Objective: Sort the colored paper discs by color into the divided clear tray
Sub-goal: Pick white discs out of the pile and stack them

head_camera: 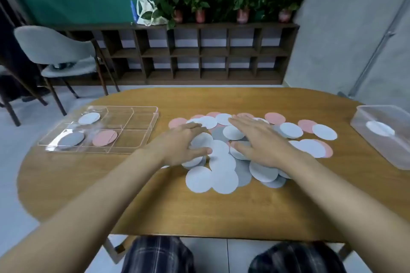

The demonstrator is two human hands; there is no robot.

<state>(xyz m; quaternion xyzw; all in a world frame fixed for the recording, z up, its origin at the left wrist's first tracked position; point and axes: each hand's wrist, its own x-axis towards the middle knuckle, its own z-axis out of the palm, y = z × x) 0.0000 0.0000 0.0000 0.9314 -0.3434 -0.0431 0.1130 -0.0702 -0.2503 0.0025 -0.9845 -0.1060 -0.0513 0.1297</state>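
A heap of paper discs [221, 162] in white, grey and pink lies spread over the middle of the wooden table. My left hand [179, 146] rests flat on the heap's left side, fingers apart. My right hand [259, 139] lies flat on its centre, fingers spread, holding nothing. The divided clear tray [142, 115] sits at the left of the table. It holds a white disc [89, 118] in a far compartment, a grey disc [71, 139] and a pink disc [104, 137] in near compartments.
A clear plastic box [381, 133] with a white disc inside stands at the table's right edge. A grey chair [55, 51] is beyond the table at the left. A dark shelf [199, 51] with potted plants lines the back wall.
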